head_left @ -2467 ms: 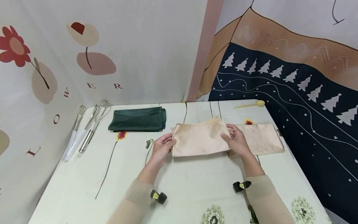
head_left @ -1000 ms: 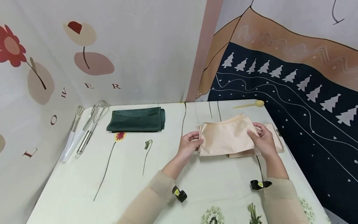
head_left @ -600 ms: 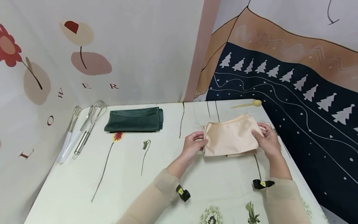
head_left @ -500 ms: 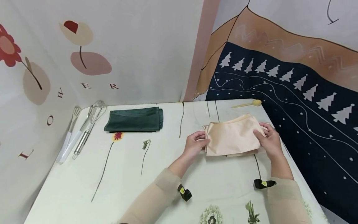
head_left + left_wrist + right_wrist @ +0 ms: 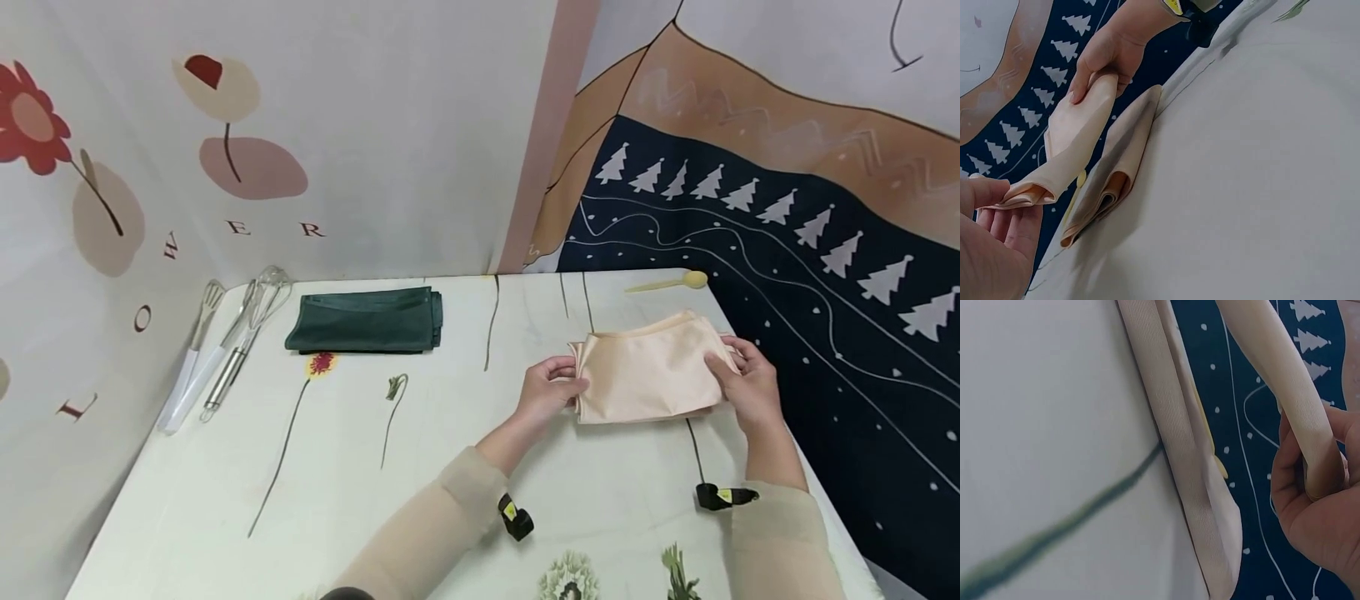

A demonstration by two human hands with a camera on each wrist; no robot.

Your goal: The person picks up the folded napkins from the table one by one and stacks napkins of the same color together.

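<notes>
A folded peach satin cloth [image 5: 648, 371] is held up between both hands at the right of the table. My left hand [image 5: 545, 390] pinches its left end, thumb on the near face and fingers behind. At the opposite end, my right hand [image 5: 752, 387] grips the cloth the same way. Below it a second folded peach cloth [image 5: 1119, 165] lies on the table. The left wrist view shows a gap between the two cloths. From the head view the lower one is almost wholly covered, with only a thin strip showing at the bottom edge.
A folded dark green cloth [image 5: 365, 321] lies at the back left. Left of it are a whisk [image 5: 247, 346] and white-handled utensils [image 5: 191, 367]. A yellow spoon [image 5: 671, 282] lies at the back right. Patterned curtains stand behind the table [image 5: 450, 500].
Both hands have carried the folded peach cloth to the right, from the middle of the table to above the second one. The lower cloth, earlier seen at the right, is now mostly hidden.
</notes>
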